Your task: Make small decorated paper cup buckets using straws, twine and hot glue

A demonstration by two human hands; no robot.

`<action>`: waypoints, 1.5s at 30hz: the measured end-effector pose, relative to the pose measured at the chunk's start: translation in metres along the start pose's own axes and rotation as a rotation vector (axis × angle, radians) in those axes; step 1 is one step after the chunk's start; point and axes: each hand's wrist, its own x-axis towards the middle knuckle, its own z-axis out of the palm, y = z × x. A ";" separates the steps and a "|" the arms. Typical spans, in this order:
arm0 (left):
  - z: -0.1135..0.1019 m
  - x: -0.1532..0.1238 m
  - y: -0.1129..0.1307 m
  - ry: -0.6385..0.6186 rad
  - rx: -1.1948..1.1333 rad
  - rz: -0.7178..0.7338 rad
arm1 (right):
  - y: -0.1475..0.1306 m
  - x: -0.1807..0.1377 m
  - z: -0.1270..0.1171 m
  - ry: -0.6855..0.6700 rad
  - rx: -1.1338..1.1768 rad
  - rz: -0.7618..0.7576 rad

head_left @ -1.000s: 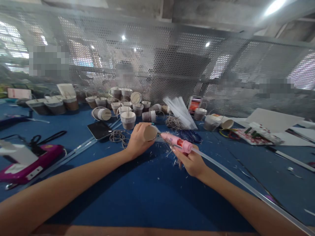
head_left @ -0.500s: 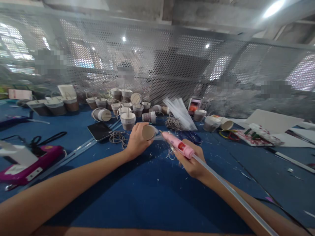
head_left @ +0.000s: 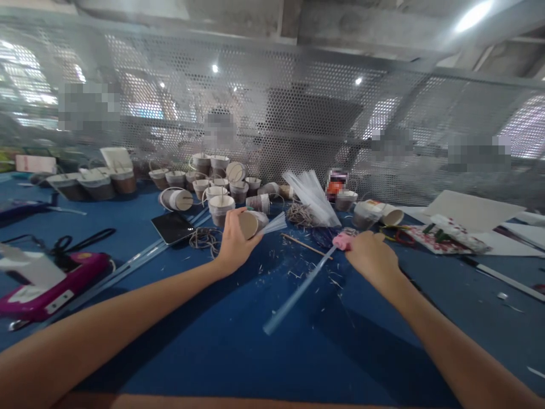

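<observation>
My left hand (head_left: 233, 244) is closed round a small cardboard cup (head_left: 251, 222), held on its side just above the blue table (head_left: 255, 341). A clear plastic piece (head_left: 275, 223) sticks out beside the cup. My right hand (head_left: 371, 257) is further right and low over the table, its fingers wrapped round the pink glue gun (head_left: 342, 241). A long clear glue stick (head_left: 298, 292) trails from the gun back toward me. A thin wooden stick (head_left: 304, 246) lies between my hands.
Several finished cups (head_left: 219, 187) are piled at the back by a perforated metal screen (head_left: 272, 113). A bundle of clear sticks (head_left: 313, 196), a dark phone (head_left: 172, 225), twine (head_left: 206, 236), a magenta tool (head_left: 51, 284), black scissors (head_left: 80, 238) and white sheets (head_left: 472, 210) lie around.
My right hand has swung the pink glue gun away from the cup, to the right and down toward the table. The glue stick now points toward me. The left hand tilted the cup slightly.
</observation>
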 end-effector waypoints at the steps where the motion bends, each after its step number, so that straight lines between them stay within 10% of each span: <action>1: 0.000 0.000 0.000 -0.003 0.000 0.006 | 0.000 -0.001 0.000 -0.055 0.009 -0.005; 15: 0.000 0.000 0.000 -0.005 -0.009 0.075 | 0.001 0.005 0.010 -0.058 -0.099 -0.006; 25: -0.004 0.001 0.005 -0.050 -0.058 0.125 | -0.026 -0.028 -0.002 0.396 0.032 -0.423; 30: -0.008 -0.001 0.004 -0.181 -0.267 0.121 | -0.040 -0.013 0.030 0.225 0.110 -0.700; 45: -0.009 -0.004 0.001 -0.455 -0.463 0.227 | -0.043 -0.001 0.043 0.045 0.111 -0.639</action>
